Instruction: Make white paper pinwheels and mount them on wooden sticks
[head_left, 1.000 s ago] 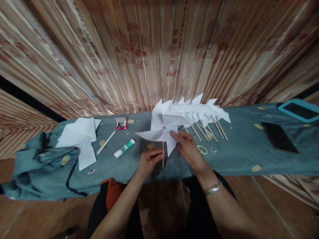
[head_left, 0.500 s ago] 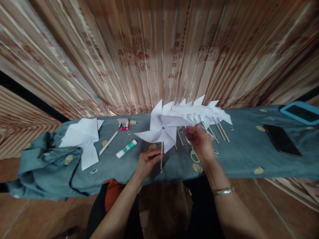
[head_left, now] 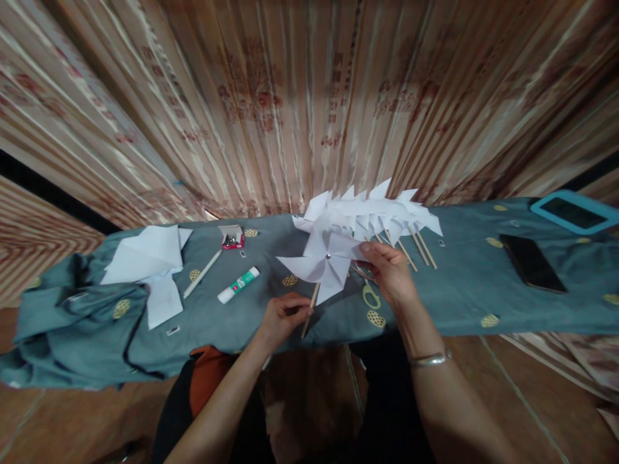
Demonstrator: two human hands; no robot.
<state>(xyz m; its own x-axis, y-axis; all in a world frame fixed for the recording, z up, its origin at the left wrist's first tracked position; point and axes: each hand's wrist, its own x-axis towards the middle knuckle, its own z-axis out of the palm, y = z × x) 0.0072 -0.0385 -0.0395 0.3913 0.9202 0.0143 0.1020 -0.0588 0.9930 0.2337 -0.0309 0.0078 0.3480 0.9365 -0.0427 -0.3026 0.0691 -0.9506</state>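
Note:
A white paper pinwheel [head_left: 333,267] with a metal pin at its centre is held up over the cloth-covered table. My left hand [head_left: 286,319] pinches its wooden stick [head_left: 312,303] below the blades, with the stick tilted. At the right blade, my right hand [head_left: 387,267] has its thumb and fingers closed on the paper edge. Behind it lies an overlapping row of finished pinwheels [head_left: 382,209], their sticks pointing toward me. Scissors with a pale green handle [head_left: 371,296] lie beside my right hand, partly hidden by it.
On the left are white paper sheets [head_left: 149,254], a white pen-like stick [head_left: 203,274], a glue stick [head_left: 238,285] and a small open box of pins [head_left: 233,238]. To the right lie a black phone [head_left: 532,263] and a blue-framed tablet [head_left: 575,211]. A curtain [head_left: 309,96] hangs behind the table.
My right hand has closed on the pinwheel's right blade, having been just beside it. The pinwheel has tilted to the right and its blades have turned a little. The view has shifted slightly.

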